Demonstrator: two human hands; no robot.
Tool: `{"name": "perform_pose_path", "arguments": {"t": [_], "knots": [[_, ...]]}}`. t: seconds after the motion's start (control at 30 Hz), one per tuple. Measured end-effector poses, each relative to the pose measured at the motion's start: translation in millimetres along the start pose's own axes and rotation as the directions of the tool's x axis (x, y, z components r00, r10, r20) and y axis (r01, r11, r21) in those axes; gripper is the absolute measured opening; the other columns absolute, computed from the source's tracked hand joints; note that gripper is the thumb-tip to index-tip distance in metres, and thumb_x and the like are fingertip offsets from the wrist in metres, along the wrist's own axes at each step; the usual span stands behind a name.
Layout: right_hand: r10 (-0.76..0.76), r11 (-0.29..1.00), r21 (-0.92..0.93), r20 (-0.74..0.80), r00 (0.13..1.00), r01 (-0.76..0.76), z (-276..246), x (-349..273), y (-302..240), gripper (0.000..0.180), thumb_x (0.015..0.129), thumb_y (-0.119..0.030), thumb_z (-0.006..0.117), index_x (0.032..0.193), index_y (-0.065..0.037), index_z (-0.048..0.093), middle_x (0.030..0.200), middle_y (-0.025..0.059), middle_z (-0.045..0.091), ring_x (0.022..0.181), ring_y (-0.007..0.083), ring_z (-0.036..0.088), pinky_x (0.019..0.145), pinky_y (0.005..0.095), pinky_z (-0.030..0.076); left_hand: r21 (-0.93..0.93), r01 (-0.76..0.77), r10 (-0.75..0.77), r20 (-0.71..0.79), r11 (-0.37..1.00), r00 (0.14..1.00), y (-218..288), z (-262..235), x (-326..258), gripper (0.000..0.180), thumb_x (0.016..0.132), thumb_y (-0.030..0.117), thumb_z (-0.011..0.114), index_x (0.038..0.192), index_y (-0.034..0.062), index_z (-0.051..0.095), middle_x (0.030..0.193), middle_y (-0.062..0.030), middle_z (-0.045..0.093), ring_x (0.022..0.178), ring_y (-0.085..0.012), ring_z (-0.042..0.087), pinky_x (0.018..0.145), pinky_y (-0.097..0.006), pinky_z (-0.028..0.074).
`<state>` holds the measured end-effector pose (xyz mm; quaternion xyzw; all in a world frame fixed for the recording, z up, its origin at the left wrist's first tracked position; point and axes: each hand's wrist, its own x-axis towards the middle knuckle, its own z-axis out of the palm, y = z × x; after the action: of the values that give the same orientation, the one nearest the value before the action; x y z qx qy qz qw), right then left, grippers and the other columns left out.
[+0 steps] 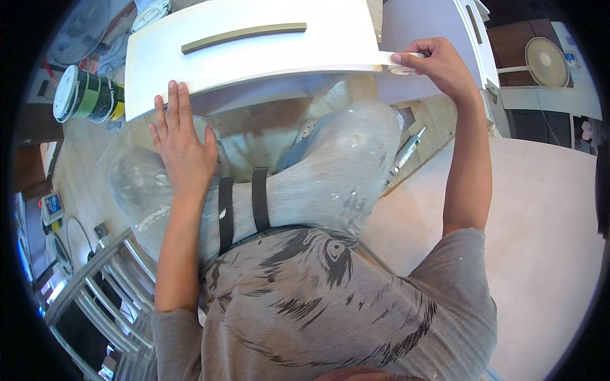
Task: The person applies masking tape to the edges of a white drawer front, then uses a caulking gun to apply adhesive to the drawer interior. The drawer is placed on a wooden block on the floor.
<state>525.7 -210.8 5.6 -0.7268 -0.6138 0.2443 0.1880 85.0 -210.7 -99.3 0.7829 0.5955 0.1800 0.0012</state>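
Note:
In front of me is a white drawer front (pixel 330 41) with a long brass-coloured handle (pixel 244 37). My left hand (pixel 184 149) lies flat, fingers stretched out, with its fingertips against the lower left edge of the front. Beyond the right end of that front, my right hand (pixel 445 66) pinches a roll of white tape (pixel 403 70) between thumb and fingers. A pale strip of the tape runs from the roll to the right edge of the front. How far it reaches along the white surface is hard to make out.
A second white drawer front (pixel 470 32) stands at upper right. On the floor lies a slim white-and-blue tube (pixel 408 152). A paint bucket (pixel 82 95) stands at left, above a metal-barred frame (pixel 105 292). A large pale surface (pixel 508 254) fills the right side.

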Motion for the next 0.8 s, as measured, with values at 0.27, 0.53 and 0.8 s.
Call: {"name": "perform_pose_path", "arguments": {"t": [0.27, 0.53, 0.8], "knots": [[0.043, 0.999, 0.031, 0.022, 0.999, -0.044, 17, 5, 16, 0.043, 0.077, -0.046, 0.087, 0.085, -0.004, 0.079, 0.066, 0.0009, 0.059, 0.062, 0.0117, 0.053, 0.058, 0.0288, 0.042, -0.023, -0.027, 0.026, -0.028, 0.999, 0.999, 4, -3, 2, 0.094, 0.081, 0.008, 0.075, 0.163, 0.0148, 0.030, 0.168, -0.0088, 0.032, 0.155, -0.0386, 0.024, 0.123, -0.055, 0.027], [0.035, 0.997, 0.062, 0.045, 0.998, -0.038, 26, 10, 32, 0.047, 0.076, -0.048, 0.086, 0.090, -0.003, 0.080, 0.075, 0.0053, 0.068, 0.070, 0.0162, 0.060, 0.066, 0.0324, 0.048, -0.041, -0.073, 0.071, -0.058, 0.996, 0.996, 1, -1, 2, 0.092, 0.082, 0.006, 0.075, 0.162, 0.0138, 0.031, 0.167, -0.0097, 0.032, 0.155, -0.0394, 0.023, 0.125, -0.051, 0.027], [0.021, 0.998, 0.056, 0.043, 0.999, -0.023, 31, 9, 31, 0.045, 0.078, -0.047, 0.086, 0.090, -0.004, 0.081, 0.075, 0.0045, 0.068, 0.071, 0.0156, 0.059, 0.068, 0.0328, 0.048, -0.036, -0.082, 0.080, -0.057, 0.996, 0.995, 0, -1, 1, 0.092, 0.083, 0.007, 0.073, 0.163, 0.0156, 0.029, 0.169, -0.0087, 0.029, 0.156, -0.0393, 0.022, 0.126, -0.052, 0.026]]}}
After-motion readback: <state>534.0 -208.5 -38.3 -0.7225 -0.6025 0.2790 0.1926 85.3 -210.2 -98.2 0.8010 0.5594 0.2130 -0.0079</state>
